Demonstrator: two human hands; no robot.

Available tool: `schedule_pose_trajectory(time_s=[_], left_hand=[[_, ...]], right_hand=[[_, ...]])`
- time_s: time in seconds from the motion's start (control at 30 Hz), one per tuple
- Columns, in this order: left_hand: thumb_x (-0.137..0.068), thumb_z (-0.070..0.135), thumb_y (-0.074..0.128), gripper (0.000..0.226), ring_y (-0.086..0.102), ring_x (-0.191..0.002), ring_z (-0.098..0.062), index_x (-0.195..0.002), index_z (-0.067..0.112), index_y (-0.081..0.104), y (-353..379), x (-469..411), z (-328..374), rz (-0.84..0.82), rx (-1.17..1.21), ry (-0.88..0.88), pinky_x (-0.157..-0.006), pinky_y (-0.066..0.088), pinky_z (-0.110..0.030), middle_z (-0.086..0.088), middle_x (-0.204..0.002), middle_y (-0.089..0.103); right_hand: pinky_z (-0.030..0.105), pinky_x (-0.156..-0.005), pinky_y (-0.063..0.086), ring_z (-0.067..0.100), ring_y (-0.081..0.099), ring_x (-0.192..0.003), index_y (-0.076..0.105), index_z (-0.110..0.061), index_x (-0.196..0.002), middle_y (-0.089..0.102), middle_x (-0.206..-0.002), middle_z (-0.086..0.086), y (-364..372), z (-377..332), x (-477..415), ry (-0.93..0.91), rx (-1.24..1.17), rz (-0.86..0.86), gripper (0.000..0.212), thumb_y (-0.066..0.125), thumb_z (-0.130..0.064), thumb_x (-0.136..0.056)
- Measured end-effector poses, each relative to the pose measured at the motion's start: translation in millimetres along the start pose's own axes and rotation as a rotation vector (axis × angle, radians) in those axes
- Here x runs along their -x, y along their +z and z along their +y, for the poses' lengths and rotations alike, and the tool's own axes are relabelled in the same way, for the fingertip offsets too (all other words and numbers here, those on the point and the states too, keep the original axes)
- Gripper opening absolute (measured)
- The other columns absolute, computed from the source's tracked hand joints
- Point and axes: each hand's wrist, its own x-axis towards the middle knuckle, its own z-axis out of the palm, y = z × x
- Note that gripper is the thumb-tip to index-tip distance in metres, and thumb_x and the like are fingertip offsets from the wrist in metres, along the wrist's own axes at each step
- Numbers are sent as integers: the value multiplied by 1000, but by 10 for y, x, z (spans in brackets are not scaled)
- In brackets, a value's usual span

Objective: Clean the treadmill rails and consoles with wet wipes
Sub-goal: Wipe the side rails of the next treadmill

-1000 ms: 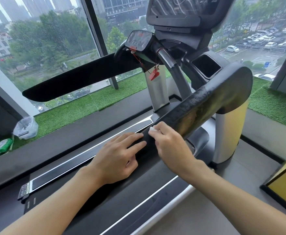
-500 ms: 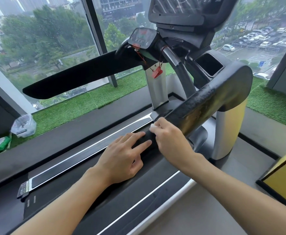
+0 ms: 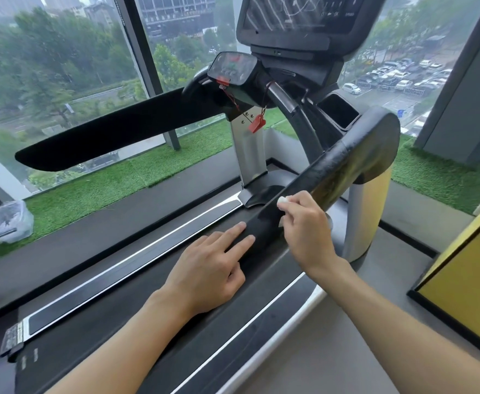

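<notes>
A white wet wipe is pinched in the right hand against the treadmill's right rail; the left hand rests flat-fingered on the rail's near end, below the console.

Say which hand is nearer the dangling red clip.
Right. The right hand presses a wipe on the rail below the red clip; the left hand rests farther back.

Soft, overcast daylight enters through the window ahead of me, casting faint shadows, streaking glare across the console screen, while wide-angle distortion bends the frame edges.
</notes>
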Motion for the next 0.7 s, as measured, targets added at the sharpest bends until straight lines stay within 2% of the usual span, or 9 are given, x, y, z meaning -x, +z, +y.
schedule_pose_trajectory(time_s=[0.07, 0.13, 0.27, 0.33, 0.4, 0.47, 0.53, 0.6, 0.7], left_hand=[[-86, 26, 49, 50, 63, -109, -24, -134, 17, 61, -1, -5, 7, -4, -2, -1, -88, 55, -38, -8, -144, 55], [-86, 27, 48, 50, 63, -109, -24, -133, 17, 62, -16, -6, 8, -3, -3, -4, -86, 56, -39, -8, -142, 55], [-86, 27, 46, 48, 62, -105, -26, -129, 16, 64, -61, 27, 25, -4, -26, -3, -83, 54, -37, -12, -136, 57], [-85, 29, 45, 50, 61, -109, -26, -131, 17, 62, -85, 68, 8, -21, -36, 2, -85, 55, -38, -11, -135, 57], [-85, 31, 45, 52, 59, -114, -26, -134, 18, 60, -112, 134, -35, -47, -51, 22, -88, 55, -40, -10, -136, 56], [-86, 31, 46, 52, 59, -115, -26, -135, 20, 58, -126, 199, -82, -60, -50, 36, -88, 55, -40, -9, -139, 55], [-87, 30, 47, 51, 60, -112, -25, -135, 22, 59, -131, 239, -101, -53, -23, 11, -86, 55, -40, -6, -140, 55], [-86, 30, 47, 50, 62, -110, -24, -134, 23, 60, -123, 246, -87, -49, 9, -19, -84, 55, -38, -5, -140, 55], [-85, 31, 46, 50, 63, -107, -23, -133, 24, 61, -113, 244, -80, -41, 26, -29, -83, 55, -37, -5, -138, 58]], right_hand=[[29, -75, 56, 21, 63, -78, 72, 2, -103, 61, -93, 7, 53, -182, 140, -88, -8, -97, 27, 61, 15, -82], [27, -79, 54, 22, 63, -82, 71, 1, -104, 61, -95, 7, 7, -178, 143, -207, -5, -206, 28, 60, 14, -82], [21, -77, 49, 24, 63, -79, 73, 2, -99, 62, -91, 9, -27, -93, -70, -54, 64, -53, 26, 57, 14, -83], [15, -77, 45, 23, 63, -76, 72, 2, -93, 61, -90, 10, 65, -283, 3, -112, 105, -134, 22, 56, 13, -83], [23, -77, 53, 23, 62, -75, 69, 1, -89, 59, -92, 10, 103, -382, 94, -255, 120, -282, 19, 55, 12, -83], [34, -77, 55, 26, 63, -78, 70, 1, -91, 59, -93, 10, 73, -291, -15, -255, 135, -277, 22, 53, 12, -84], [34, -77, 54, 29, 63, -80, 73, 1, -94, 61, -93, 11, 61, -205, -107, -130, 141, -162, 26, 52, 13, -85], [29, -76, 53, 28, 64, -78, 74, 1, -94, 62, -92, 11, 96, -319, -53, -72, 151, -130, 26, 54, 14, -82], [33, -77, 54, 27, 63, -79, 71, 0, -92, 61, -94, 9, 126, -477, 124, -215, 112, -300, 24, 54, 13, -81]])
